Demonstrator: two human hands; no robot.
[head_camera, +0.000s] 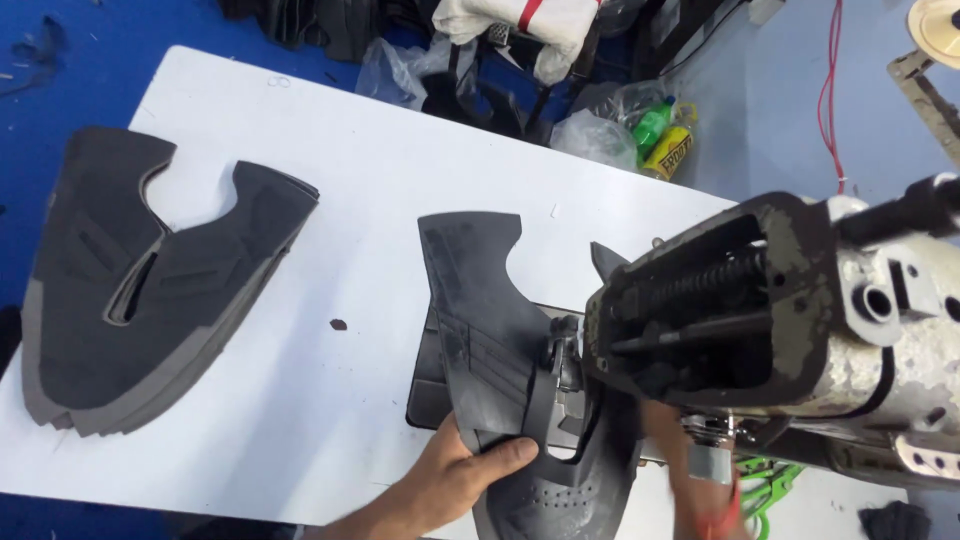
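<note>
A dark grey shoe upper piece (490, 310) lies flat under the presser foot (562, 352) of a worn white sewing machine (800, 330). My left hand (445, 480) grips the piece's near edge, thumb on top. My right hand (690, 470) is blurred and mostly hidden behind the machine head, resting on the piece's right side near the perforated toe area (560, 497). Whether its fingers pinch the fabric is unclear.
A stack of matching dark grey upper pieces (140, 290) sits at the left of the white table (340, 180). Plastic bags, a green bottle (652, 125) and cloth clutter the far edge. Red thread (830, 90) hangs at the right.
</note>
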